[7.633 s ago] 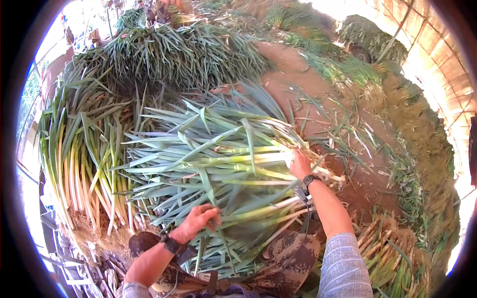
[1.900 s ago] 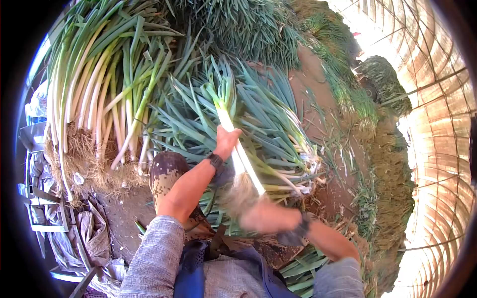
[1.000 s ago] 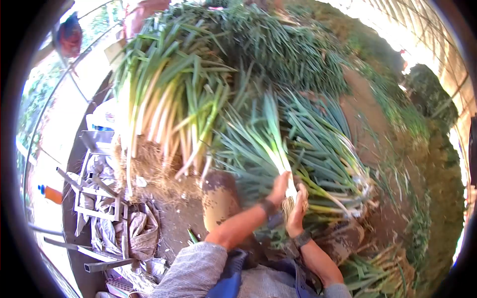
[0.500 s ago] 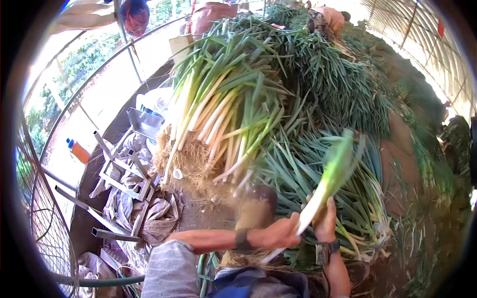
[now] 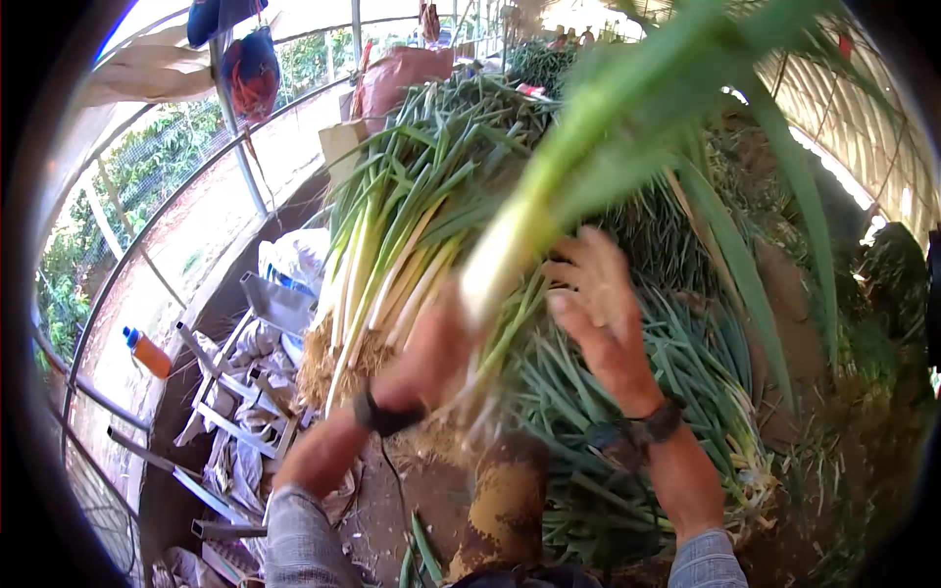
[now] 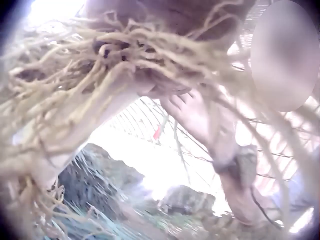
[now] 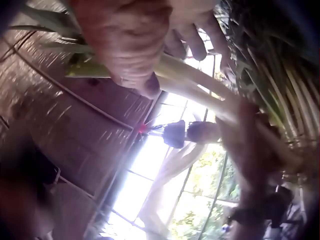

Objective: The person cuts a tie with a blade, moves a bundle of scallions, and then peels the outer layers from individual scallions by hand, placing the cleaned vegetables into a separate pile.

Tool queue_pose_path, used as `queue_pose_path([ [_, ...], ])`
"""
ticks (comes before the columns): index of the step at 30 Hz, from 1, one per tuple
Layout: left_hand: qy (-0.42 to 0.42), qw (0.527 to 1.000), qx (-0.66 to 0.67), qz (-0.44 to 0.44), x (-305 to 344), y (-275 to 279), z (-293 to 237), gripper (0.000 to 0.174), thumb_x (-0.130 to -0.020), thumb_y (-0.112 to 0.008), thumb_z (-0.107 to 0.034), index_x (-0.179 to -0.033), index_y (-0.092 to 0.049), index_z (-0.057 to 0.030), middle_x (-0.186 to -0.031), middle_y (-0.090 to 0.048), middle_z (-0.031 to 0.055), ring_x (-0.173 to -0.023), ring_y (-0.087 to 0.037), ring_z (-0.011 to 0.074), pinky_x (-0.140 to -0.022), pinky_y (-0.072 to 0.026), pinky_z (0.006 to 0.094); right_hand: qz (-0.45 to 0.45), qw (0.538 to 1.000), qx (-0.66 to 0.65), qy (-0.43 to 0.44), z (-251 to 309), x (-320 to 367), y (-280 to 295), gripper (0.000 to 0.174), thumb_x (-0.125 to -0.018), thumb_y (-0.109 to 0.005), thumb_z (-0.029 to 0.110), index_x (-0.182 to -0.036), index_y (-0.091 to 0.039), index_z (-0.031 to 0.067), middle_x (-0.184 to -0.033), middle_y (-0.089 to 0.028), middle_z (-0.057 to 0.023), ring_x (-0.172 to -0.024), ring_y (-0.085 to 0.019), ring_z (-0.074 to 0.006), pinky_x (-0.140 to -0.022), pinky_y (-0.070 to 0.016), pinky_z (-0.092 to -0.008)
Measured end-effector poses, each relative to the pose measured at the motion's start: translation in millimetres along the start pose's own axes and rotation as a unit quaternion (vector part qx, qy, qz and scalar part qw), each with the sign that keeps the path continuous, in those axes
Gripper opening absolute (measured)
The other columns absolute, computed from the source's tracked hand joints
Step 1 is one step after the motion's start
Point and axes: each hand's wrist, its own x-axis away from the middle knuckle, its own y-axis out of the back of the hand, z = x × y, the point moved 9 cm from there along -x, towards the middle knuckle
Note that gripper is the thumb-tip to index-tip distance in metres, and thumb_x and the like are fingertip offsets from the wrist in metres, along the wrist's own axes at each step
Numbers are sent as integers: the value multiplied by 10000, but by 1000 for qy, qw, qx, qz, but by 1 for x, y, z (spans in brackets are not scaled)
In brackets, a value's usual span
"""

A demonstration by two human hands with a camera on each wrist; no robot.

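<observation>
Left hand: fingers clamped round the white lower stalks of a leek bundle, motion-blurred. Bundle is held clear of the floor, tilted, leaves up and right; roots spread at its lower end. Right hand: fingers apart, just beside the stalks, contact can't be told. Leek pile sits toward floor's left side, metal frame nearer that edge. Other leeks lie below right hand.

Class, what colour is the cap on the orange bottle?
The cap is blue, clearest in the head view.
</observation>
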Motion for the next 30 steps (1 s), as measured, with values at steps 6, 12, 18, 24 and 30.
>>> queue_pose_path([
  [6, 112, 928, -310, -172, -133, 179, 140, 471, -892, -630, -229, -1250, -418, -9, -815, -653, 213, -735, -640, 377, -618, -486, 476, 55, 966, 171, -185, -119, 82, 34, 613, -859, -701, 156, -1370, -429, -44, -1215, -630, -144, -1130, -599, -207, -991, -458, -360],
  [12, 269, 829, -477, -110, -36, 242, 335, 694, -853, -550, -168, -1468, -247, -65, -1156, -530, 396, -992, -591, 525, -853, -490, 564, 50, 869, 329, -365, -205, 307, 159, 515, -817, -741, 257, -1212, -557, -18, -993, -694, -165, -908, -679, -312, -810, -526, -398],
  [18, -22, 799, -587, -132, -16, 305, 473, 362, -938, -453, -204, -1231, -512, -1, -962, -644, 203, -826, -620, 333, -650, -485, 449, 0, 815, 378, -440, -192, 447, 225, 405, -818, -721, 298, -1087, -600, 21, -946, -686, -192, -870, -672, -340, -736, -514, -446],
  [24, 7, 962, -198, -189, -56, 148, 294, 552, -957, -569, -381, -1344, -500, 6, -1257, -598, 160, -1130, -588, 301, -955, -469, 421, -62, 747, 473, -463, -142, 526, 316, 218, -826, -661, 188, -974, -610, 37, -812, -616, -204, -781, -591, -417, -688, -475, -511],
  [30, 166, 939, 282, 106, 11, -185, 43, 268, -962, -586, -238, -1134, -636, -39, -1003, -674, 83, -898, -647, 160, -800, -529, 313, 18, 498, 573, -651, -82, 588, 410, 227, -797, -636, 42, -1002, -550, -1, -866, -601, -223, -815, -578, -404, -664, -484, -556],
])
